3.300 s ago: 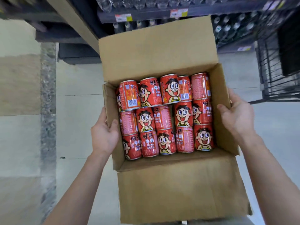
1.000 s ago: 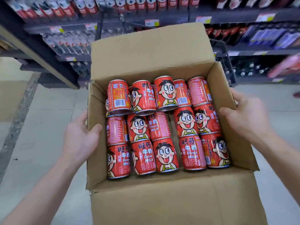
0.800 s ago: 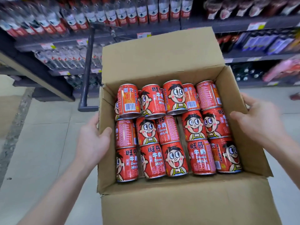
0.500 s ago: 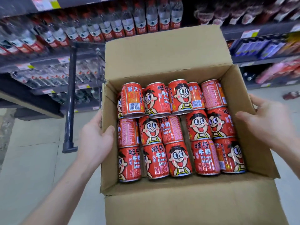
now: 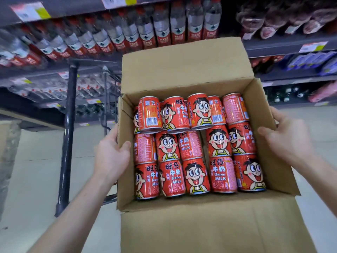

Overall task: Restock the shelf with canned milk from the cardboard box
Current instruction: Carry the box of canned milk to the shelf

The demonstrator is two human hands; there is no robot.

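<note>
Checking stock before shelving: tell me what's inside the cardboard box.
Red milk cans lie on their sides in three rows, filling the cardboard box. The far row overlaps others; anything beneath is covered.

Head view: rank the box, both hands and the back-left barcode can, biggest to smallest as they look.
1. box
2. left hand and right hand: they look alike, so no ranking between them
3. barcode can

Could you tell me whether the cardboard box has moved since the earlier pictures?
Yes. The cardboard box has risen: its far flap now overlaps the row of water bottles, where earlier it reached only the lowest shelves.
</note>
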